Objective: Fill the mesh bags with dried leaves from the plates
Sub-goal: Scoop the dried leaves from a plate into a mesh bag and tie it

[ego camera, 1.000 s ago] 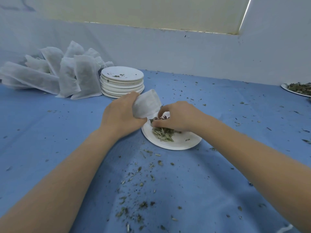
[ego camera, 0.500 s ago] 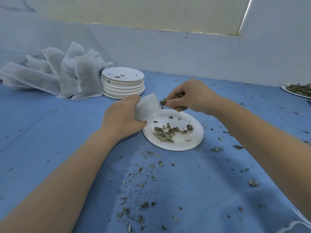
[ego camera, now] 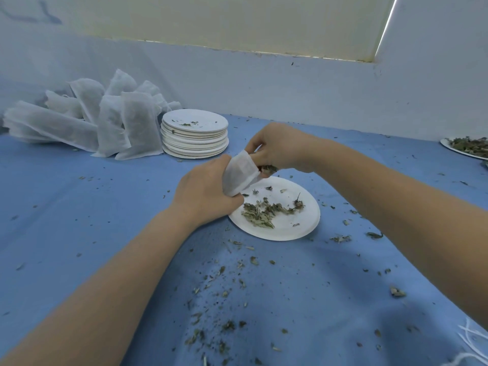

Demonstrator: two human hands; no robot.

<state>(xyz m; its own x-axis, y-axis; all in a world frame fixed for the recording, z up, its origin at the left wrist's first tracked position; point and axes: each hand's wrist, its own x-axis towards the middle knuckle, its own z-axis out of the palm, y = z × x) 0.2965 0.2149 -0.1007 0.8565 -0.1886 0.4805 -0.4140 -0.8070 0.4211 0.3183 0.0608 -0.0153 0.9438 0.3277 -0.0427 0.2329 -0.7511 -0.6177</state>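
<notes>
A mesh bag [ego camera: 241,172] is gripped by the left hand [ego camera: 204,191] above the plate's [ego camera: 303,225] 10 o'clock rim; the right hand [ego camera: 277,150] pinches dried leaves [ego camera: 268,169] at its mouth.

A small white mesh bag [ego camera: 240,173] is held tilted above the ten o'clock edge of a white paper plate [ego camera: 303,228], its open mouth turned toward two o'clock, where a pinch of dried leaves [ego camera: 267,169] sits right at the opening. The plate lies flat on the blue cloth with a loose, thin heap of green-grey dried leaves [ego camera: 264,213] spread across its middle. Far off at ten o'clock a pile of filled mesh bags [ego camera: 105,122] leans together, and at three o'clock another plate of leaves [ego camera: 467,146] shows at the frame edge.
</notes>
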